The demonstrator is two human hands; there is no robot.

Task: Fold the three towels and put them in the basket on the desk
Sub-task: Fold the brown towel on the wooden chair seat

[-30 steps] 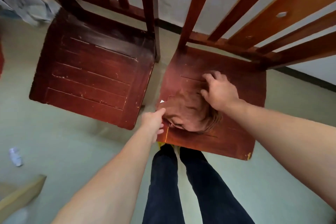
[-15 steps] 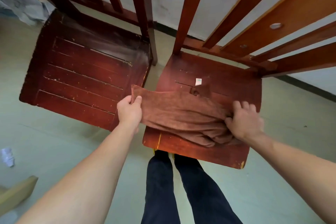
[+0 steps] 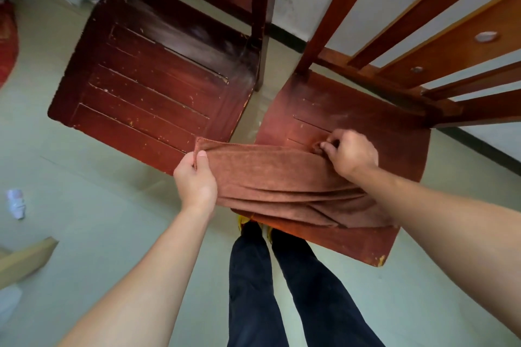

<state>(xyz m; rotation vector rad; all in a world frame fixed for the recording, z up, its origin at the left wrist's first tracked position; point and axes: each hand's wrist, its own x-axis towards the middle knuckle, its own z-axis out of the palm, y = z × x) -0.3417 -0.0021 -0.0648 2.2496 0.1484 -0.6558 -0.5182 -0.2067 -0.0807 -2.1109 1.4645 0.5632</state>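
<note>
A brown towel (image 3: 270,177) is stretched between my two hands above the front of the right wooden chair's seat (image 3: 366,115). My left hand (image 3: 194,177) pinches its left corner, held out over the gap between the two chairs. My right hand (image 3: 349,152) grips the towel's upper right corner just over the seat. The towel's lower folds droop in loose pleats onto the seat's front edge. No basket, desk or other towel is in view.
A second, darker wooden chair (image 3: 152,79) stands to the left with a bare seat. Both chair backs rise toward the white wall. My legs (image 3: 282,276) stand at the right chair's front. A crumpled white scrap (image 3: 16,203) and a board (image 3: 25,256) lie on the floor at left.
The bunched towel on the right chair was picked up and pulled out wide. My left hand carried one corner leftward and my right hand shifted from the towel's lower edge up to its top corner.
</note>
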